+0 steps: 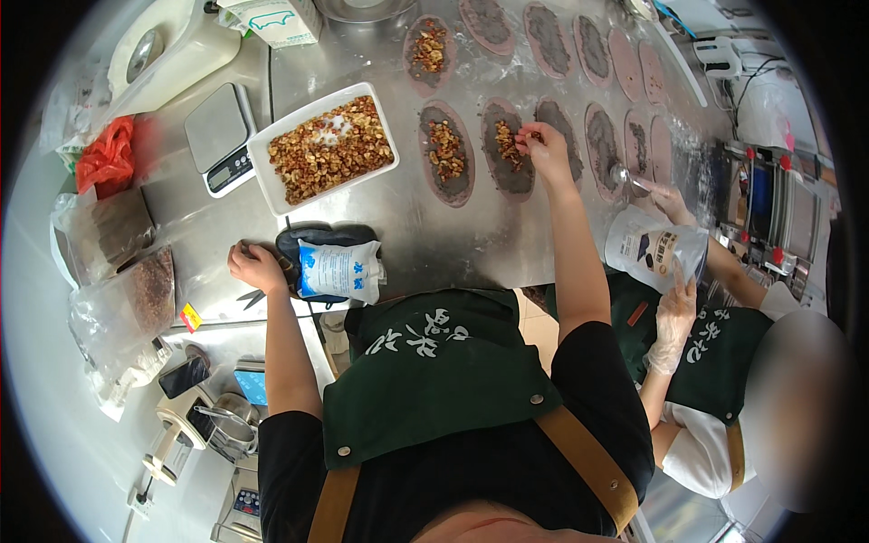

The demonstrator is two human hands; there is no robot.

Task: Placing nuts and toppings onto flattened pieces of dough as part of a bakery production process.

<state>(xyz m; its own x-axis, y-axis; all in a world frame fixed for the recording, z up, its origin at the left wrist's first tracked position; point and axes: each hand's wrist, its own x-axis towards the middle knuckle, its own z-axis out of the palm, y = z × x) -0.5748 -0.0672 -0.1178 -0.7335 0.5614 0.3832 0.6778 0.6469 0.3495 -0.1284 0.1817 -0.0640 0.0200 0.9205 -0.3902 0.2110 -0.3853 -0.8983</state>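
Observation:
My right hand (545,149) is closed in a pinch on some chopped nut mix. It is over a flat oval of pinkish dough (512,187) spread with dark grey paste, where a strip of nut mix (505,138) lies. At the table's left front, my left hand (256,267) rests with curled fingers; whatever they may hold is hidden. Scissors (251,298) lie right beside it, partly covered. A white and blue ice pack (339,270) sits on a black padded cloth (312,237) nearby. Between my hands, farther back, stands a white tray (395,161) of nut mix (330,156) with white powder on top.
A digital scale (220,136) is left of the tray. More dough ovals (446,152) lie in two rows, several pasted, two others topped with nuts. At right, a co-worker's gloved hand (674,330) holds a pouch (654,249); the other works a spoon (620,174) over the dough.

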